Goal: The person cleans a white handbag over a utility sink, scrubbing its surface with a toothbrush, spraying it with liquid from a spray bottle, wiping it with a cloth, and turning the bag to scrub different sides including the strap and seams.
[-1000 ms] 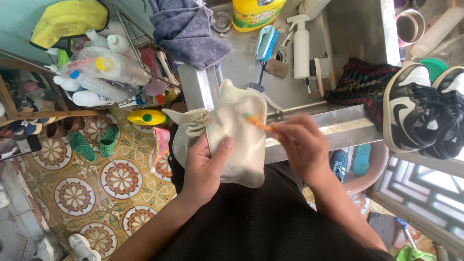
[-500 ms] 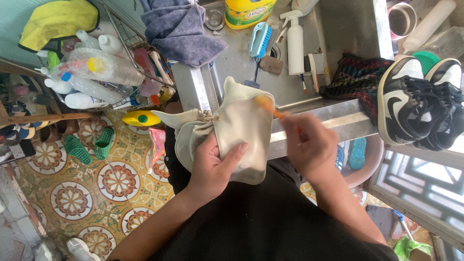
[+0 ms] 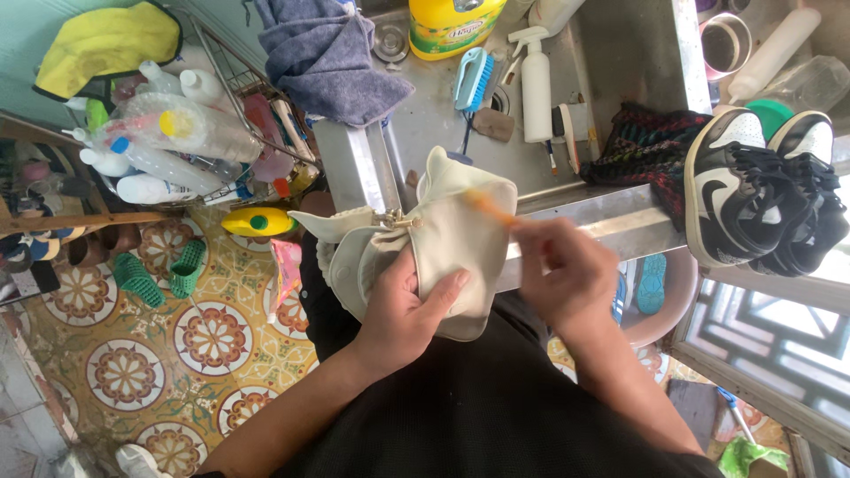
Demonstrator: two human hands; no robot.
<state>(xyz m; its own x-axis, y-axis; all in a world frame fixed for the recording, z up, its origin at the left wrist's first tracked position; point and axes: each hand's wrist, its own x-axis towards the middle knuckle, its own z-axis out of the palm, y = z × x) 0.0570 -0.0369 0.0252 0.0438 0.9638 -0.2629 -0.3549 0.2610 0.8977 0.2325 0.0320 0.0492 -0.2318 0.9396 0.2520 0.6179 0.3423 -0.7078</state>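
The left hand (image 3: 407, 310) cups a cream cloth bag (image 3: 447, 239) from below, thumb pressed against its front, holding it up just before the steel sink (image 3: 425, 115). The right hand (image 3: 567, 274) pinches a thin orange brush (image 3: 491, 208), its tip touching the bag's upper right edge. In the sink lie a blue scrub brush (image 3: 471, 78), a white spray bottle (image 3: 535, 84) and a yellow detergent jug (image 3: 452, 22); a grey towel (image 3: 329, 57) hangs over its left corner. A pair of black-and-white sneakers (image 3: 761, 199) rests on the right rim. A wire rack of bottles (image 3: 177, 133) stands left, above a patterned tile floor (image 3: 133, 354).
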